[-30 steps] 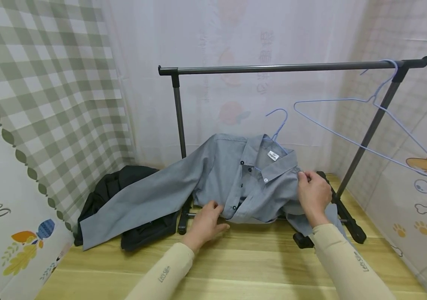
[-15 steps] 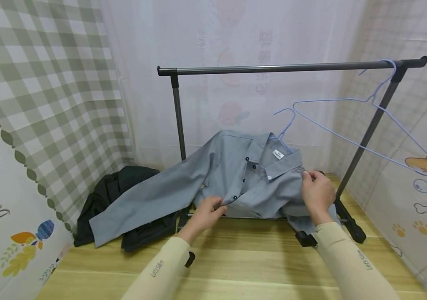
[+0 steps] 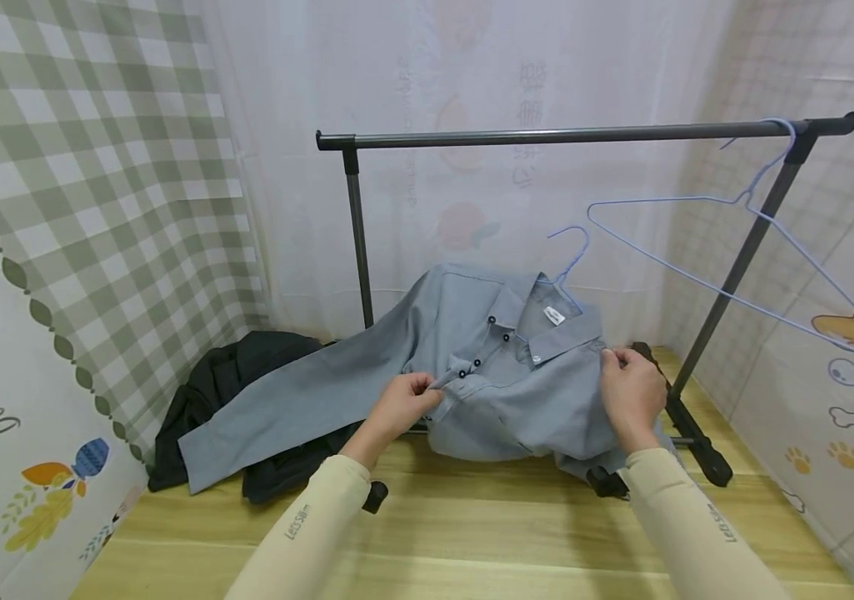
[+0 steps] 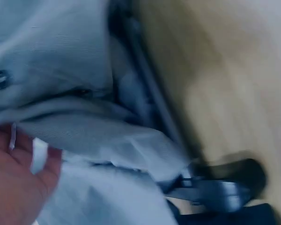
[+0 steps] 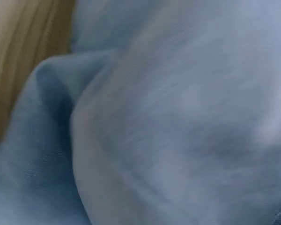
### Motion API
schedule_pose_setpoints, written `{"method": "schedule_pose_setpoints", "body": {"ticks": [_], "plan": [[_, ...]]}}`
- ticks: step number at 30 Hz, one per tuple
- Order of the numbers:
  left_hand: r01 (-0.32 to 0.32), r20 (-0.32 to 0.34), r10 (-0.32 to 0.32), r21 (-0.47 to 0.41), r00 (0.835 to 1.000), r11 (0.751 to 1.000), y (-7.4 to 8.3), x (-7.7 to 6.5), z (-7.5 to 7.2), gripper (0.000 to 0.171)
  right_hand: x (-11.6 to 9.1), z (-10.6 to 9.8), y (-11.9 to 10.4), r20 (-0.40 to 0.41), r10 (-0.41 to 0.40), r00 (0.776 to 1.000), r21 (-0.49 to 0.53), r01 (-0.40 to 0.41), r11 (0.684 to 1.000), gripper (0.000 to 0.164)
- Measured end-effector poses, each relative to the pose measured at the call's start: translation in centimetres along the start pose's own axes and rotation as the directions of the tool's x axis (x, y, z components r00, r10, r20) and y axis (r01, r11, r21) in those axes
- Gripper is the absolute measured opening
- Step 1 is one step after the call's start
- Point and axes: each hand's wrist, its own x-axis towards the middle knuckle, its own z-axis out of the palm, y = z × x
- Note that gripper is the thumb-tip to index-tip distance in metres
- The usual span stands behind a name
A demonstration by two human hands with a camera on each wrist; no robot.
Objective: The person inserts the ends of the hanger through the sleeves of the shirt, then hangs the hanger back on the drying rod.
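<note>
A grey-blue button-up shirt (image 3: 464,308) lies half propped beneath the rack, its collar open and a white label showing inside. The hook of a blue wire hanger (image 3: 575,250) rises from the collar; the rest is mostly inside the shirt. My left hand (image 3: 400,407) pinches the front edge near the dark buttons, pulling it toward the left. In the left wrist view, the left hand's fingers (image 4: 23,154) lie at the shirt's fold. My right hand (image 3: 632,400) pinches the shirt at the shoulder on the right. Only blurred shirt cloth (image 5: 178,117) fills most of the right wrist view.
A dark metal clothes rack (image 3: 546,136) stands behind and around the shirt. Another blue wire hanger (image 3: 704,200) hangs from its right end. Black folded clothing (image 3: 209,400) lies at left under the shirt's sleeve. The wooden tabletop (image 3: 471,533) extends in front; curtains enclose the sides.
My left hand has gone from the shirt's lower edge to gripping its front edge and drawn it up and left. The shirt and hanger hook have shifted slightly right; the right hand keeps its hold.
</note>
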Motion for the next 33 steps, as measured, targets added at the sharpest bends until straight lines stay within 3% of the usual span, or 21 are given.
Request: {"method": "schedule_pose_setpoints", "body": {"ticks": [3,5,12,16,18,20,22,23,26,28,29,31,33], "plan": [[0.028,0.001,-0.029,0.169,1.000,0.985,-1.1,-0.4,0.4,0.017,-0.8,0.5,0.2,-0.021,0.015,1.000,0.000,-0.015,1.000,0.036],[0.032,0.000,-0.033,0.224,0.999,0.974,-1.8,-0.6,0.7,0.013,-1.5,0.9,0.5,-0.037,0.031,0.999,0.001,-0.031,1.000,0.035],[0.023,-0.069,-0.008,0.217,0.998,0.976,-2.8,-1.4,1.2,0.011,-4.2,1.9,1.9,-0.059,0.119,0.991,0.041,-0.117,0.992,0.031],[0.061,-0.191,-0.015,0.239,0.982,0.969,-3.2,-1.7,1.1,0.017,-4.9,2.0,2.6,-0.047,0.185,0.982,0.046,-0.183,0.982,0.032],[0.110,-0.255,-0.031,0.299,0.966,0.948,-3.5,-1.8,0.8,0.016,-4.9,2.0,2.9,-0.046,0.207,0.977,0.035,-0.205,0.978,0.033],[0.183,-0.269,-0.082,0.374,0.960,0.909,-4.0,-2.0,0.6,0.015,-4.9,2.1,3.0,-0.048,0.217,0.975,0.024,-0.216,0.976,0.033],[0.224,-0.209,-0.141,0.461,0.968,0.859,-4.4,-2.1,0.4,0.020,-4.8,2.0,2.9,-0.046,0.219,0.975,0.021,-0.218,0.976,0.034],[0.211,-0.148,-0.158,0.480,0.976,0.852,-4.6,-2.2,0.3,0.025,-4.7,2.0,2.9,-0.045,0.219,0.975,0.020,-0.219,0.976,0.034],[0.117,0.044,-0.147,0.411,0.988,0.904,-5.0,-2.2,0.5,0.041,-4.6,2.0,2.7,-0.038,0.221,0.975,0.027,-0.220,0.975,0.034],[0.057,0.105,-0.095,0.317,0.990,0.947,-5.1,-2.1,0.8,0.036,-4.5,2.0,2.6,-0.038,0.220,0.975,0.028,-0.219,0.975,0.034],[0.028,0.110,-0.062,0.286,0.992,0.958,-5.1,-2.0,1.0,0.026,-4.5,2.0,2.6,-0.037,0.220,0.975,0.028,-0.219,0.975,0.034],[-0.015,0.078,-0.008,0.293,0.997,0.956,-4.9,-1.9,1.3,0.007,-4.5,1.9,2.6,-0.039,0.215,0.976,0.028,-0.214,0.976,0.034],[-0.037,0.042,0.025,0.319,0.999,0.947,-4.6,-1.7,1.6,0.022,-4.5,1.9,2.6,-0.045,0.209,0.977,0.026,-0.208,0.978,0.033]]}}
